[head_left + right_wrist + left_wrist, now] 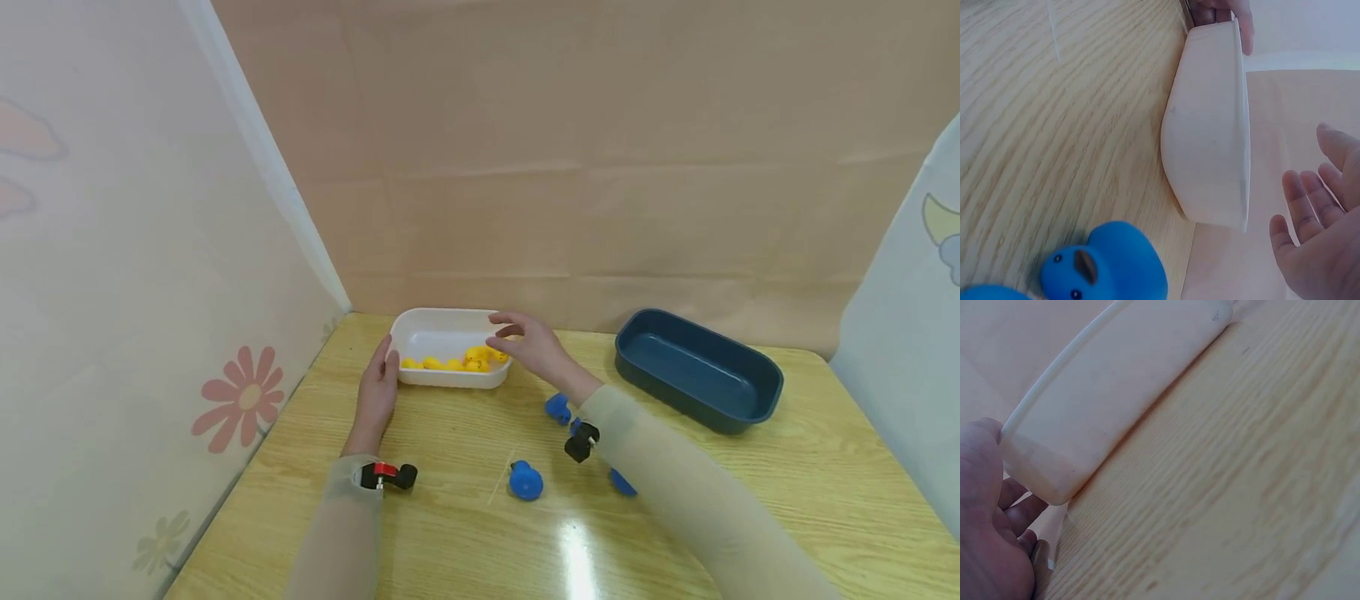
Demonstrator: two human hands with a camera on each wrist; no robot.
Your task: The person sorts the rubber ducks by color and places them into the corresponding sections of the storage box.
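A white plastic basin [450, 379] stands at the back left of the table, with several small yellow toys [477, 360] inside, mostly toward its right and front. My left hand [377, 392] grips the basin's left end; in the left wrist view the thumb lies at the rim and the fingers bend against the outer wall. Over the basin's right end hovers my right hand [536, 346], fingers loosely bent and apart. Its palm looks bare in the right wrist view. A blue rubber duck [1125, 259] lies on the wood below that hand.
At the back right sits a dark blue basin [675, 354]. More blue toys lie on the wooden table [442, 517]: one near the middle [526, 481], another partly behind the right forearm [622, 482]. A brown paper backdrop [600, 225] and pale side walls enclose the table.
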